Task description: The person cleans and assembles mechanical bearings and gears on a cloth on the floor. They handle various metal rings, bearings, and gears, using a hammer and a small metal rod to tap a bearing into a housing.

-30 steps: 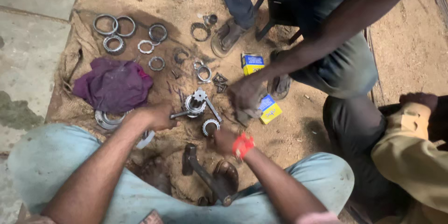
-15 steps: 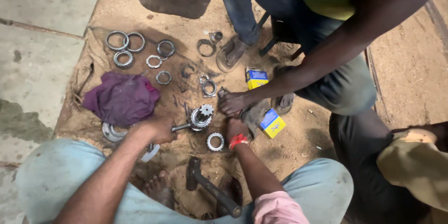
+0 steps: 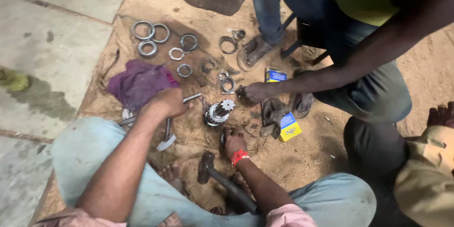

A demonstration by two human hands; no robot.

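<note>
While my left hand closes around a metal rod, whose near end is hidden in my fist, the toothed gear shaft stands just right of that rod on the sacking. My right hand rests on the ground just below the shaft, fingers curled over something dark; whether it grips anything I cannot tell. Beyond the shaft another person's hand touches the ground. Left of the shaft lies a purple rag, steel rings above it. A hammer lies below, its handle partly hidden by my forearm.
</note>
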